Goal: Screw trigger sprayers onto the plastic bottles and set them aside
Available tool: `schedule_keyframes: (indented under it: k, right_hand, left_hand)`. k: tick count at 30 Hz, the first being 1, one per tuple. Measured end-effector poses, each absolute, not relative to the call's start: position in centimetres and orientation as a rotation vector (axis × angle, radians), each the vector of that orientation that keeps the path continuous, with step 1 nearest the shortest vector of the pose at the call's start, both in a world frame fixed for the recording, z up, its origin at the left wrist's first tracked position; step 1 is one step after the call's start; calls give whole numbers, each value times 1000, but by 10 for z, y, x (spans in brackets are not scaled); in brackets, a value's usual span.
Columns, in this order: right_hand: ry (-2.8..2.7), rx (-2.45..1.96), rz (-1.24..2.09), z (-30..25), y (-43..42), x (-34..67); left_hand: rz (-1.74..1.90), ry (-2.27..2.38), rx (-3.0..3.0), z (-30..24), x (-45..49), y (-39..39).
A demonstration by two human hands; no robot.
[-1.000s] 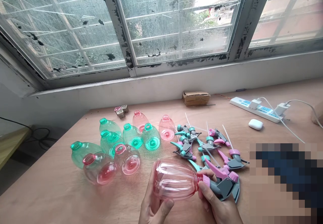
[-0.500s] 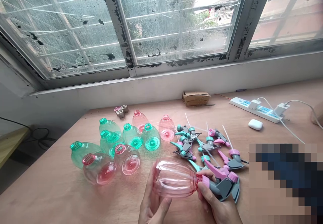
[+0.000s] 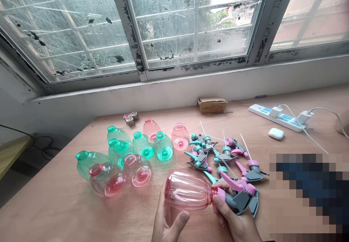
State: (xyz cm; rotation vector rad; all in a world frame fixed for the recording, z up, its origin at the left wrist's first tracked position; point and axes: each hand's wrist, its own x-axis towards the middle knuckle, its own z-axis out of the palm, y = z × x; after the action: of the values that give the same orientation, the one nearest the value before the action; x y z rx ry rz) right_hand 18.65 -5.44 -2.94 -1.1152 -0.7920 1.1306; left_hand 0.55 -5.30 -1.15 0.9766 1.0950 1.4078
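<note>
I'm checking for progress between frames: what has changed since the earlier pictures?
Little: the pink bottle has tipped slightly, its base end rising at the left hand. Nothing was picked up or released; the right hand remains at its neck. The other bottles and loose spray heads stayed put.

No words, numbers or brands can be read. The small blocks (image 3: 130, 121) carry dark marks on pale and pink faces, and the power strip (image 3: 285, 119) has blue panels, all too small to make out.
</note>
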Motion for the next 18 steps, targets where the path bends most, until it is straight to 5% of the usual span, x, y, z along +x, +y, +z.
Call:
schedule_keyframes:
  k: [18]
  right_hand:
    - [-666,-1064,1148,-23,-54,184]
  left_hand:
    - [1478,1006,952,-13,0,-48]
